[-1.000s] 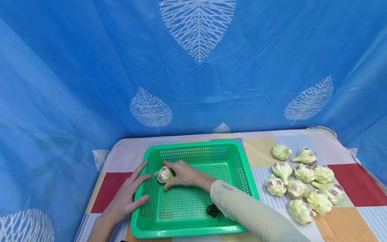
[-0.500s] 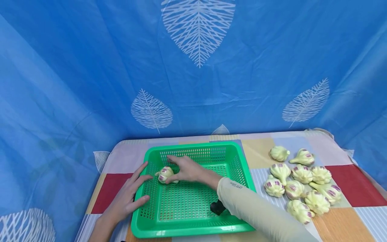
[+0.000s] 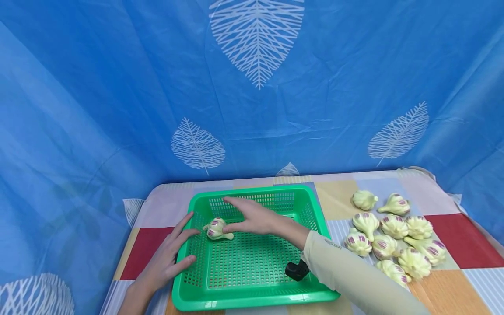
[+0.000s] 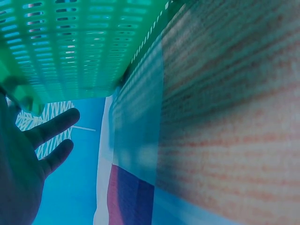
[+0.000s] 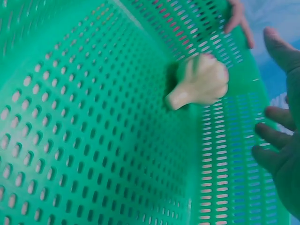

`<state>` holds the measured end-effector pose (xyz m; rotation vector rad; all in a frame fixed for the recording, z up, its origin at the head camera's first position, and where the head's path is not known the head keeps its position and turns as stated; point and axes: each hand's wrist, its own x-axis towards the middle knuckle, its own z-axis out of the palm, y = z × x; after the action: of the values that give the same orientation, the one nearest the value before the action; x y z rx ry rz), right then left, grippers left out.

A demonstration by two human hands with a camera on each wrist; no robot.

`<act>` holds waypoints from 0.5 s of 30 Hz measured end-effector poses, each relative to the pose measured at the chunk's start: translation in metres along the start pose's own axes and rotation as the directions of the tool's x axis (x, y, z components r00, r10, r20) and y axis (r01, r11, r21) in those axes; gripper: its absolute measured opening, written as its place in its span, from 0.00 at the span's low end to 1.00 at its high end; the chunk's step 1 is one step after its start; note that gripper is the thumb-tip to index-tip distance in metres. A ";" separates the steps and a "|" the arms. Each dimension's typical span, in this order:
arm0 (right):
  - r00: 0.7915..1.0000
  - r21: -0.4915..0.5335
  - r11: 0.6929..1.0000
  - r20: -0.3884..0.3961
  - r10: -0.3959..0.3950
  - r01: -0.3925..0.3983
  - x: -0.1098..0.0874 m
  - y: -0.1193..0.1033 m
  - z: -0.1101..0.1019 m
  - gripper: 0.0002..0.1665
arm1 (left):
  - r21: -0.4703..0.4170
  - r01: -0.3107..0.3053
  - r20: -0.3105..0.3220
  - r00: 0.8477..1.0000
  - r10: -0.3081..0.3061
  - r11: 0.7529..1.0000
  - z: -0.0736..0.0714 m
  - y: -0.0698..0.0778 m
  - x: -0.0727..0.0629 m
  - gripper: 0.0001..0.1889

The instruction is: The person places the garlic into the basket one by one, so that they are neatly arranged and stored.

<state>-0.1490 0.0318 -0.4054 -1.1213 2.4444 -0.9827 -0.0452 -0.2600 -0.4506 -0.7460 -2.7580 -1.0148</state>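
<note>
One garlic bulb (image 3: 216,229), whitish with purple streaks, lies on the floor of the green basket (image 3: 236,305) near its left wall. Just to its right, my right hand (image 3: 253,217) hovers over the basket with fingers spread, holding nothing; the right wrist view shows the bulb (image 5: 204,80) apart from that hand (image 5: 283,136). On the basket's left rim rest the fingers of my left hand (image 3: 165,256), stretched out. From the left wrist view, the left hand (image 4: 23,164) appears beside the basket's outer wall (image 4: 84,56), some fingers hidden.
Several garlic bulbs (image 3: 395,225) lie in a group on the patchwork tablecloth (image 3: 458,291) to the basket's right. A blue curtain (image 3: 315,109) with white leaf prints hangs behind and at both sides. A black camera (image 3: 297,271) sits at my right wrist.
My right hand has let go of the garlic bulb and drawn back to the right, its fingers opening. The bulb stays in the basket, its stem now visible. The left hand keeps its place.
</note>
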 end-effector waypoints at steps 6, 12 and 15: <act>0.998 -0.192 0.979 0.034 -0.059 0.065 -0.026 0.000 -0.012 0.50 | -0.003 -0.001 0.001 1.000 0.001 1.000 0.001 0.001 0.000 0.29; 0.994 -0.460 0.882 0.072 -0.076 0.101 -0.051 -0.003 -0.030 0.54 | -0.011 -0.002 -0.003 1.000 0.002 1.000 0.002 0.001 -0.001 0.29; 0.997 -0.487 0.871 0.061 -0.043 0.067 -0.062 -0.002 -0.041 0.59 | -0.007 0.001 -0.003 1.000 -0.001 1.000 0.001 0.000 0.000 0.29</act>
<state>-0.1270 0.0965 -0.3755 -1.3498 2.7116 -0.3348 -0.0449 -0.2588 -0.4513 -0.7432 -2.7540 -1.0248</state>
